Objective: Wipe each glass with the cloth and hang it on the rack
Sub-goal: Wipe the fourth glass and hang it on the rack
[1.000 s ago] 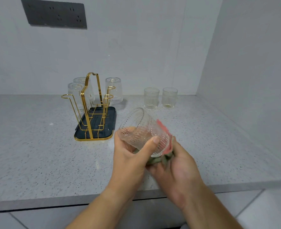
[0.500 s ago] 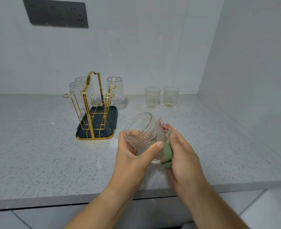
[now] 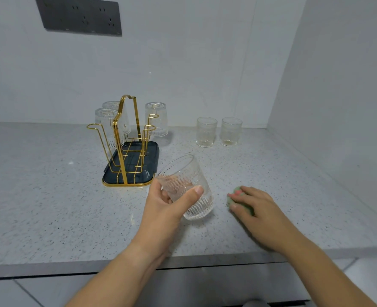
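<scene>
Ribbed clear glass (image 3: 188, 185) sits in the left hand (image 3: 166, 210), thumb across its near side and fingers curled round the far side; the glass is tilted, mouth up and towards the rack (image 3: 127, 138), base low, just right of the rack's near corner. Whether the base touches the speckled grey countertop (image 3: 50, 196) I cannot tell. Rack is gold wire on a dark tray (image 3: 111, 176). Three glasses hang upside down on its far prongs: two on its left side (image 3: 105, 127) (image 3: 113, 106), one on its right (image 3: 156, 119). Near prongs are bare. Two more glasses (image 3: 206, 131) (image 3: 230, 131) stand upright on the counter to the right of the rack, side by side, apart from it. Right hand (image 3: 260, 210) lies further right of the rack, down on the counter, fingers and thumb clasping the bunched green and pink cloth (image 3: 232, 197).
</scene>
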The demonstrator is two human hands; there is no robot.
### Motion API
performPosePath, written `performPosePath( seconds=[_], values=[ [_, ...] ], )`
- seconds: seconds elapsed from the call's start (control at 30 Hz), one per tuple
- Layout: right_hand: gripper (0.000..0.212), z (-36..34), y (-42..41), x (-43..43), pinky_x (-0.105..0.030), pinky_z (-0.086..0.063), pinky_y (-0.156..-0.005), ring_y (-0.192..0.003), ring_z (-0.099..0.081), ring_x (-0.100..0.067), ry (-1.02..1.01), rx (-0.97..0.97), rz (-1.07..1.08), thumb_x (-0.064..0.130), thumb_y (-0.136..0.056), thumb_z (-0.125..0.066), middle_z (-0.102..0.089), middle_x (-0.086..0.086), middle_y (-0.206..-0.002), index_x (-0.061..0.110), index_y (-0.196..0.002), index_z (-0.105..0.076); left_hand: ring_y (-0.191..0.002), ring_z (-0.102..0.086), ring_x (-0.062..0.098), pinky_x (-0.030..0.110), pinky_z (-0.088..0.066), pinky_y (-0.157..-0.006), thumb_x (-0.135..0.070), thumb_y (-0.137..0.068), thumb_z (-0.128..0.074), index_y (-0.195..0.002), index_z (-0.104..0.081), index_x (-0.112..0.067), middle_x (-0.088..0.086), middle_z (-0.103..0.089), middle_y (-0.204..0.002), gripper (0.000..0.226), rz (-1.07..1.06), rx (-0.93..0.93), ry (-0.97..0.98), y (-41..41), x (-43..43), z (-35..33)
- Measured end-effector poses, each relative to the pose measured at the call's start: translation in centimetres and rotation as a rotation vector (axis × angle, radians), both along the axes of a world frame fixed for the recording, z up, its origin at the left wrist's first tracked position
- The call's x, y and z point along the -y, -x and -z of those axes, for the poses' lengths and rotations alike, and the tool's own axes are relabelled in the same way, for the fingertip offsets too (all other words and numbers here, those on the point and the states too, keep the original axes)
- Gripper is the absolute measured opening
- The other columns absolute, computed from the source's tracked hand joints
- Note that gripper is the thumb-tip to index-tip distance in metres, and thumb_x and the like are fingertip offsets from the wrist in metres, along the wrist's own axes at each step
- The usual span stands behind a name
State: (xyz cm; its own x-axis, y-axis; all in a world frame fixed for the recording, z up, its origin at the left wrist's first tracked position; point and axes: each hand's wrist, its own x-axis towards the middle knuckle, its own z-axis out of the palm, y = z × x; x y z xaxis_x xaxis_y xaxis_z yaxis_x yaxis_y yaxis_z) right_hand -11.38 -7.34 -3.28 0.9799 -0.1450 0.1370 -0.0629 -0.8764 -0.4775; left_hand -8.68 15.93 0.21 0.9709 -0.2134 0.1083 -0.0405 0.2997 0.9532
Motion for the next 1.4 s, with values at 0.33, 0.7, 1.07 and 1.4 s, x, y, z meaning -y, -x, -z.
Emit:
performPosePath(
  seconds=[0.33, 0.7, 1.07, 1.4],
  values=[
    [0.032, -4.5, 1.1, -6.7, -0.043, -0.058, -0.096, -0.099, -0.073, -0.010, -0.933, 0.160, 0.017, 0.048, -0.094, -0.056, -0.078, 0.009, -0.106, 0.026, -0.110, -0.073, -0.090, -0.075, 0.004, 0.013, -0.055, -0.074, -0.020, -0.066, -0.082, -0.122, -0.060, -0.010, -0.010, -0.080, -0.094, 0.061, 0.063, 0.031, -0.001, -0.9, -0.5, -1.5],
    [0.056, -8.0, -1.6, -11.3, -0.038, -0.049, -0.098, -0.118, -0.066, -0.028, -1.888, -0.065, -0.295, 0.050, -0.100, -0.046, -0.065, -0.016, -0.138, 0.014, -0.141, -0.059, -0.104, -0.075, 0.012, 0.018, -0.057, -0.082, -0.018, -0.066, -0.092, -0.126, -0.061, -0.010, -0.001, -0.079, -0.108, 0.068, 0.067, 0.123, 0.014, -2.8, -1.1, -5.2],
    [0.038, -14.0, -8.7, -8.0, -0.035, -0.060, -0.076, -0.108, -0.072, -0.027, -1.087, 0.346, -0.082, 0.039, -0.093, -0.069, -0.072, -0.011, -0.121, 0.023, -0.128, -0.066, -0.127, -0.055, 0.002, 0.015, -0.044, -0.101, -0.048, -0.055, -0.094, -0.142, -0.043, -0.032, -0.005, -0.056, -0.136, 0.103, -0.148, 0.339, -0.294, -8.8, -4.5, -10.7],
    [0.066, -17.4, -18.6, -8.4, -0.027, -0.052, -0.079, -0.095, -0.065, -0.016, -0.546, 0.436, -0.080, 0.042, -0.082, -0.081, -0.061, 0.000, -0.114, 0.028, -0.139, -0.051, -0.129, -0.058, 0.016, 0.040, -0.035, -0.119, -0.061, -0.106, -0.033, -0.145, -0.052, -0.014, 0.004, -0.062, -0.140, 0.064, -0.126, 0.165, -0.390, -15.2, -4.6, -16.0]
  ],
)
